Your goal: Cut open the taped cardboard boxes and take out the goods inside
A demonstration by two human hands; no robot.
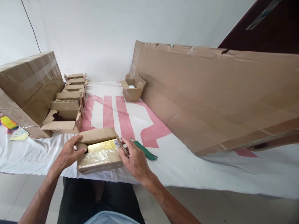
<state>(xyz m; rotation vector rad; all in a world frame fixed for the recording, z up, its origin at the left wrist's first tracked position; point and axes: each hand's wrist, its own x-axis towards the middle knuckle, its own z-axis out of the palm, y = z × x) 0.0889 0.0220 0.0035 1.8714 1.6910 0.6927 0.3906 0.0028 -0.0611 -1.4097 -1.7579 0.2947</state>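
A small cardboard box point(100, 160) lies at the table's front edge with its top partly open. Inside it, a yellow packet with a barcode point(102, 145) shows between the flaps, and clear shiny tape covers part of the front flap. My left hand point(69, 152) grips the box's left end, thumb over the top edge. At the right end, my right hand point(134, 160) holds the side flap between thumb and fingers. Just beyond that hand lies a green-handled tool point(146, 151), its tip partly hidden by my fingers.
Several open cardboard boxes point(62, 124) stand in a row at the left, beside a large taped carton point(28, 90). Another open box point(132, 90) stands farther back. A big cardboard sheet point(210, 99) leans on the right over the cloth-covered table point(177, 174).
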